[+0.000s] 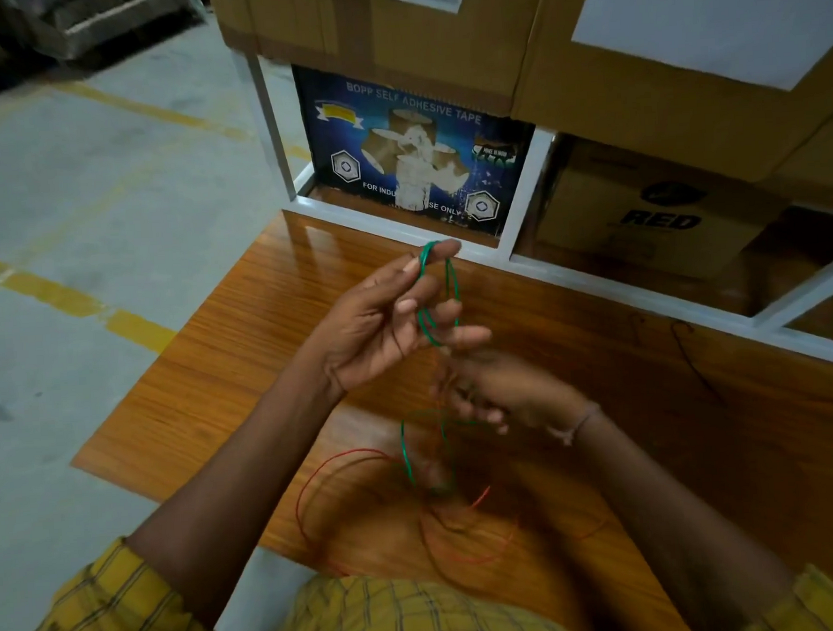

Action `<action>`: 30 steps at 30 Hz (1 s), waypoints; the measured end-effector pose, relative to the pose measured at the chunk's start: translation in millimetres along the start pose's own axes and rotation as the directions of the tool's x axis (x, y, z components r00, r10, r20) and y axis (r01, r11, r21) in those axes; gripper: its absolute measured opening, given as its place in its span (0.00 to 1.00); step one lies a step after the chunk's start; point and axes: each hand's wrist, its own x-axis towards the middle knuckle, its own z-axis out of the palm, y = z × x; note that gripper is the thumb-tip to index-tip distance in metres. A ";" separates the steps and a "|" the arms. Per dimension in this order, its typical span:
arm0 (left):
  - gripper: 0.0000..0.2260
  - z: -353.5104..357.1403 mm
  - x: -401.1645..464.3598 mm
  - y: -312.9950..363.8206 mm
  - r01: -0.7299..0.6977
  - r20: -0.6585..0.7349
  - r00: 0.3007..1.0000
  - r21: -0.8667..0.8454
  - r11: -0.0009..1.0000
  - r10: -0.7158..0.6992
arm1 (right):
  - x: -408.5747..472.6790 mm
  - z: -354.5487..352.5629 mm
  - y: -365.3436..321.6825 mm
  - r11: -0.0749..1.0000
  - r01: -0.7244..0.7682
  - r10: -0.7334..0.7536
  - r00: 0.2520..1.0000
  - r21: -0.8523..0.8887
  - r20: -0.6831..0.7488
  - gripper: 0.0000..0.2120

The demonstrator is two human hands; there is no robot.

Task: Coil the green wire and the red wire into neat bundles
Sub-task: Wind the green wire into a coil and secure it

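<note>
while our left hand (385,317) pinches green wire (435,289) loops above the counter (241,355), our blurred right hand (502,398) feeds slack; its grip is unclear. the red wire (317,482) beneath could snag.

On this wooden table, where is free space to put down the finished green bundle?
The wooden table is bare to the left of the left hand, up to its left edge, and at the right between the right hand and the white shelf frame. The near middle is crowded: red wire loops and the hanging green wire lie there.
</note>
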 end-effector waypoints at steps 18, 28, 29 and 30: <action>0.12 -8.1 -21.8 -16.2 0.217 -0.241 0.971 0.870 0.444 -0.002 | -68.3 -29.3 -43.4 0.756 0.509 -0.594 0.798 0.412 0.104 0.08; 0.20 29.3 -50.2 -14.9 0.245 0.113 0.958 0.166 0.955 -0.265 | -20.7 -50.2 -34.7 0.878 0.389 -0.343 0.918 0.281 -0.200 0.09; 0.20 31.3 -50.3 -15.8 0.218 0.135 0.963 0.122 0.968 -0.234 | -18.8 -45.0 -29.4 0.904 0.348 -0.306 0.933 0.250 -0.190 0.07; 0.20 31.6 -49.8 -17.0 0.185 0.146 0.969 0.102 0.977 -0.199 | -18.8 -39.0 -23.6 0.922 0.305 -0.270 0.948 0.237 -0.170 0.07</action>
